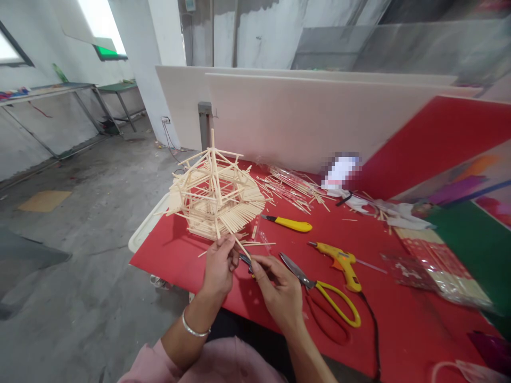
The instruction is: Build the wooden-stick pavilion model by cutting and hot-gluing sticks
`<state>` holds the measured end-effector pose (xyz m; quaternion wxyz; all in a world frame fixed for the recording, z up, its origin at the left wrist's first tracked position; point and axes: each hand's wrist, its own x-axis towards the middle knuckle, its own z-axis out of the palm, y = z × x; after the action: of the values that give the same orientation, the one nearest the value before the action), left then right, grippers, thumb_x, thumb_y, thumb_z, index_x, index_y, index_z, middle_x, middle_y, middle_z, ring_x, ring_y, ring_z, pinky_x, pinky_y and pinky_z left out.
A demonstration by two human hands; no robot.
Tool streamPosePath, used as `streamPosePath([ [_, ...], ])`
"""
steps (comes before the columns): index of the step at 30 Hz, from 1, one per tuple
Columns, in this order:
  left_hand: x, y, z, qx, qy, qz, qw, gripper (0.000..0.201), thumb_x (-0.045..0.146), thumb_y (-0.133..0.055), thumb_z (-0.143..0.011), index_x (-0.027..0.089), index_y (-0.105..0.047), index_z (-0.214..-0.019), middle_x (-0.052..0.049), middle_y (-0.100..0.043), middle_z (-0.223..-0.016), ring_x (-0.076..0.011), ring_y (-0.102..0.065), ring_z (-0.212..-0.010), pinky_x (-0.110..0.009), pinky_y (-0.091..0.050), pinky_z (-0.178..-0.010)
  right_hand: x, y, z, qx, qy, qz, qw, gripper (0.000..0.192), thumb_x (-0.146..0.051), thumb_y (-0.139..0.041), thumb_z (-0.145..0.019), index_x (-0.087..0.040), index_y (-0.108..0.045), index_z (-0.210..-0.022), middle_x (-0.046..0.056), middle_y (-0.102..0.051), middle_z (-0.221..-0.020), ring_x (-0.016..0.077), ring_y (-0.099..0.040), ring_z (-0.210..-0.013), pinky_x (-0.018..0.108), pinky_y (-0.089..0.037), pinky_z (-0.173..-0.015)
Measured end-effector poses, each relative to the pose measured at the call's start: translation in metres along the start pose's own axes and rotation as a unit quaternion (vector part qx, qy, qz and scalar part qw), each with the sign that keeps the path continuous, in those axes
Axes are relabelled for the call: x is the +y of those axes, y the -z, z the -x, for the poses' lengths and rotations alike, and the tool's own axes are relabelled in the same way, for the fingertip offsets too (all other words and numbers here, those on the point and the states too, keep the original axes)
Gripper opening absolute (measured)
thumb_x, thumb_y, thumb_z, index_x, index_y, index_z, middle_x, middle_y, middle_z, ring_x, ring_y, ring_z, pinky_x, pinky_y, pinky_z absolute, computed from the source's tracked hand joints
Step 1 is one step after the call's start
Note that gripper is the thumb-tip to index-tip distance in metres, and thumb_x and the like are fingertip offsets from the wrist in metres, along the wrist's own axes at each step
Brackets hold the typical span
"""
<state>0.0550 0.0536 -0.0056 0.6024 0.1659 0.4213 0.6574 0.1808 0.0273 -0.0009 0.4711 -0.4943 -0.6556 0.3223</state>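
Starting at the far left, a bare grey concrete floor (80, 223) runs back to whitewashed walls, where a long metal-legged bench (51, 91) stands under a bright window, with a smaller green-topped table (117, 88) just beside it. A flat brown sheet (43, 200) lies on the floor. A white pillar (162, 69) rises behind the work surface, and pale boards (287, 117) lean upright along its far edge.

The red table (391, 324) begins at a white tray edge (146, 226) on its left corner. There stands the stick model (213, 197), a pagoda-like frame of thin wooden sticks, upright near the table's near-left edge. The left hand (219, 266), a silver bangle (194, 329) on its wrist, pinches a single loose stick (241, 247) whose upper end touches the model's lower rim. The right hand (279, 290) is just beside it, fingers curled around a small dark-handled tool (245, 260); what kind I cannot tell.

Further right lie a heap of loose sticks (291, 186), a yellow utility knife (289, 223), yellow-handled scissors (327, 295) touching the right hand's far side, and a yellow glue gun (343, 263) with its black cord. Clear plastic packets (435, 271) and coloured sheets (471, 234) fill the right end.
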Motion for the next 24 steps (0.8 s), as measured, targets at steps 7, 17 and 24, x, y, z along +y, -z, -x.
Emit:
streamPosePath([
  [7,-0.0002,0.0003,0.0006,-0.006,-0.004,0.002,1.000,0.030,0.036,-0.074,-0.068,0.011,-0.073,-0.084,0.004,-0.051,-0.055,-0.0011,-0.036,-0.038,-0.016,-0.018,-0.035,0.0002,0.0001,0.0019,0.003,-0.006,0.000,1.000,0.017,-0.032,-0.058,-0.087,-0.022,-0.070,-0.094,0.001,-0.070,-0.082,0.0125,-0.062,-0.065,0.024,-0.049,-0.061],
  [17,0.0003,0.0000,-0.0001,-0.005,-0.006,0.000,1.000,0.029,0.035,-0.073,-0.069,0.011,-0.073,-0.084,0.004,-0.051,-0.054,-0.0013,-0.037,-0.037,-0.016,-0.017,-0.035,-0.0006,0.0000,0.0014,-0.001,-0.005,-0.003,1.000,0.017,-0.032,-0.058,-0.087,-0.021,-0.070,-0.094,0.002,-0.070,-0.082,0.0131,-0.063,-0.067,0.024,-0.049,-0.060],
  [24,-0.0004,-0.0007,0.0001,-0.001,-0.005,0.001,1.000,0.028,0.034,-0.074,-0.068,0.011,-0.072,-0.083,0.005,-0.050,-0.054,-0.0013,-0.036,-0.037,-0.016,-0.018,-0.035,-0.0001,-0.0002,0.0014,-0.002,-0.007,-0.006,1.000,0.018,-0.033,-0.058,-0.087,-0.022,-0.070,-0.095,0.003,-0.070,-0.083,0.0137,-0.063,-0.068,0.025,-0.049,-0.061],
])
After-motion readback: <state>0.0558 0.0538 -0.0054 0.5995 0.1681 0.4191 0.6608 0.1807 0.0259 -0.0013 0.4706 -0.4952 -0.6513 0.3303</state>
